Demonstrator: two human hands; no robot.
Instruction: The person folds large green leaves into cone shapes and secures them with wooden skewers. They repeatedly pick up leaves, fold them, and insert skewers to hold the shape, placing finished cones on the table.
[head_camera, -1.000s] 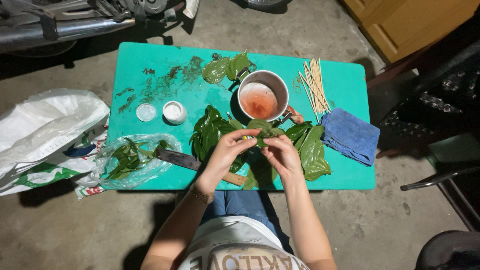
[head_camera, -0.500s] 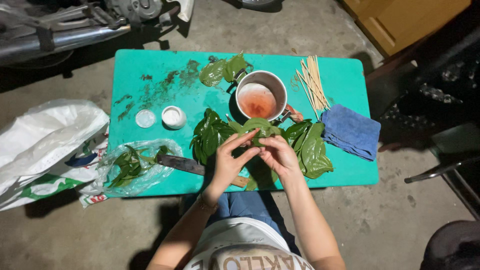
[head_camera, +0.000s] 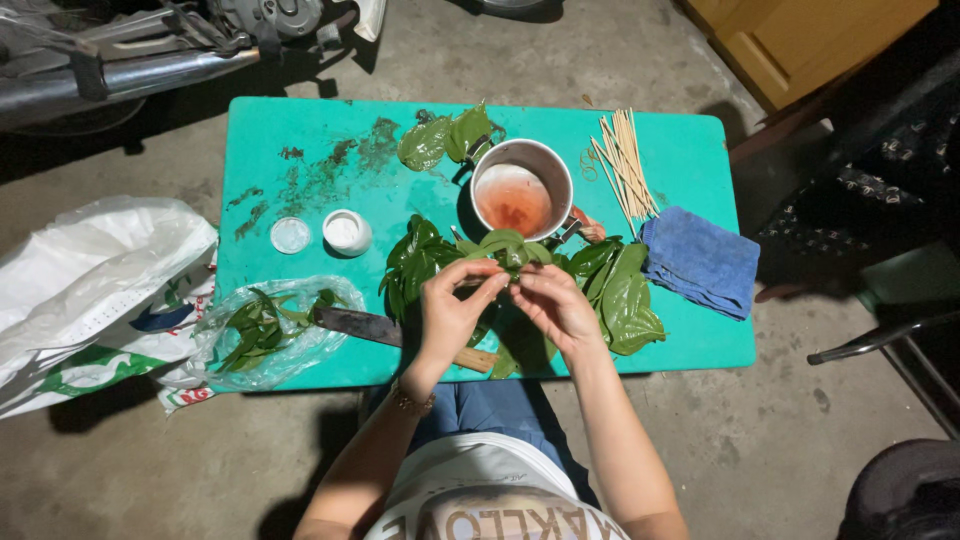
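Both hands meet over the front middle of a turquoise table (head_camera: 300, 130). My left hand (head_camera: 452, 312) and my right hand (head_camera: 552, 305) pinch the same green leaf (head_camera: 503, 245), folding it between the fingertips. Piles of more green leaves lie under and beside the hands, one pile (head_camera: 412, 262) to the left and another pile (head_camera: 622, 290) to the right. A metal pot (head_camera: 521, 190) with reddish liquid stands just behind the hands.
A knife (head_camera: 362, 326) with a wooden handle lies at the front edge. A clear bag of leaves (head_camera: 262, 335), a small white cup (head_camera: 346, 232) and a lid (head_camera: 290, 235) sit at the left. Wooden skewers (head_camera: 626, 160) and a blue cloth (head_camera: 700, 262) lie at the right. A white sack (head_camera: 90, 290) rests on the floor.
The hands stay on the leaf and have shifted slightly as the fingers work it. The view has moved a little; nothing else on the table moved.
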